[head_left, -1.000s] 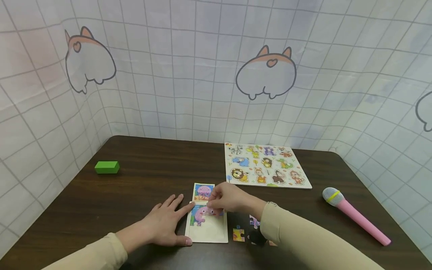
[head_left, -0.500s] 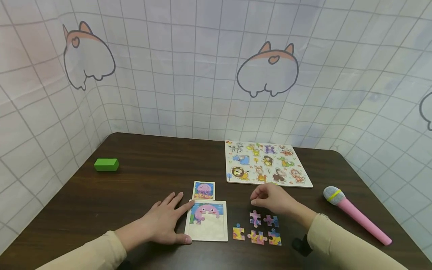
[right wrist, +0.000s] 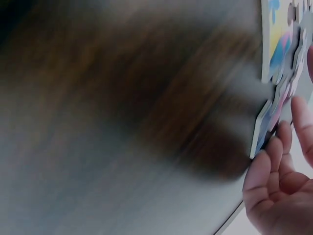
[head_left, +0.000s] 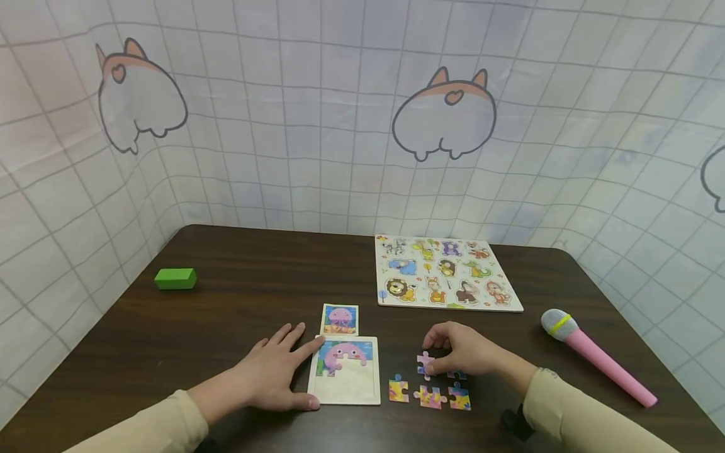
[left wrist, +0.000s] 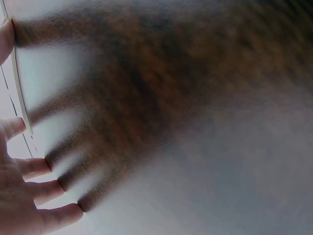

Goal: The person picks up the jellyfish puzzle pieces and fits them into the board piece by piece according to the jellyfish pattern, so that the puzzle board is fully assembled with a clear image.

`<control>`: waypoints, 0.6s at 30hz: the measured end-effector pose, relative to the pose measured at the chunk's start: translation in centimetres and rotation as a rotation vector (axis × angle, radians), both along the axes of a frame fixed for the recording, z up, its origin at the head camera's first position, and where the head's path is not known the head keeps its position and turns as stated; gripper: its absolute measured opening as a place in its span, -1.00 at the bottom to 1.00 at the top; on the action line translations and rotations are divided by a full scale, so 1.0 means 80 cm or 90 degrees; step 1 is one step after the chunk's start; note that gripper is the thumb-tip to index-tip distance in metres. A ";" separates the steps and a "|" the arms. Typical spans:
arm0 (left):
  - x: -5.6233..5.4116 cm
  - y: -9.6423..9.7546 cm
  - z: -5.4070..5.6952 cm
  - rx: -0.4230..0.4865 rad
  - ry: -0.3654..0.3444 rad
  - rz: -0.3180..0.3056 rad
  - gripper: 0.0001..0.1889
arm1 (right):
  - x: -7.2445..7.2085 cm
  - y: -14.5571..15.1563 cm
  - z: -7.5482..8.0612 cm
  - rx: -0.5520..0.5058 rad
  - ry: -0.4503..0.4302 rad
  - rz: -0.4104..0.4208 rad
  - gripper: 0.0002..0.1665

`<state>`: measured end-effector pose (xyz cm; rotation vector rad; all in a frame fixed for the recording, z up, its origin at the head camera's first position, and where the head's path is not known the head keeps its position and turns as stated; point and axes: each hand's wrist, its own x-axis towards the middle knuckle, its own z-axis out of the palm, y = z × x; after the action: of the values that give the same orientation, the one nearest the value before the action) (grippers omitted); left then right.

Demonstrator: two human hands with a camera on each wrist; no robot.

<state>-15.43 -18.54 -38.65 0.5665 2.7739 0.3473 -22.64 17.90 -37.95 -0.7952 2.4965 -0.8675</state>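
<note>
Pink puzzle piece (head_left: pixel 422 361) partly hidden by right hand (head_left: pixel 467 350).

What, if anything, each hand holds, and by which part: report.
Left hand holds nothing. Right hand: thumb at the right side of a pink puzzle piece; whether it grips cannot be told.

I can read no text, label, brand, number or sign on anything lying before me here.
</note>
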 end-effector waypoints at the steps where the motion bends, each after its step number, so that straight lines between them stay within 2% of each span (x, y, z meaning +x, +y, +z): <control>1: 0.000 0.000 0.000 0.001 -0.001 0.000 0.07 | 0.001 -0.002 0.000 0.004 0.003 0.000 -0.63; 9: 0.000 -0.001 -0.001 0.002 -0.002 0.003 0.07 | 0.009 -0.015 0.002 0.057 0.063 -0.019 -0.58; 14: 0.000 -0.001 0.000 0.001 -0.005 0.002 0.07 | 0.010 -0.020 0.001 0.028 0.057 -0.046 -0.54; 18: -0.001 0.000 0.000 0.002 -0.007 0.002 0.06 | 0.010 -0.025 0.000 -0.015 0.047 -0.044 -0.56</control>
<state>-15.49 -18.56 -38.64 0.5584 2.7647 0.3547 -21.82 15.91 -37.95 -0.7659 2.5973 -0.9076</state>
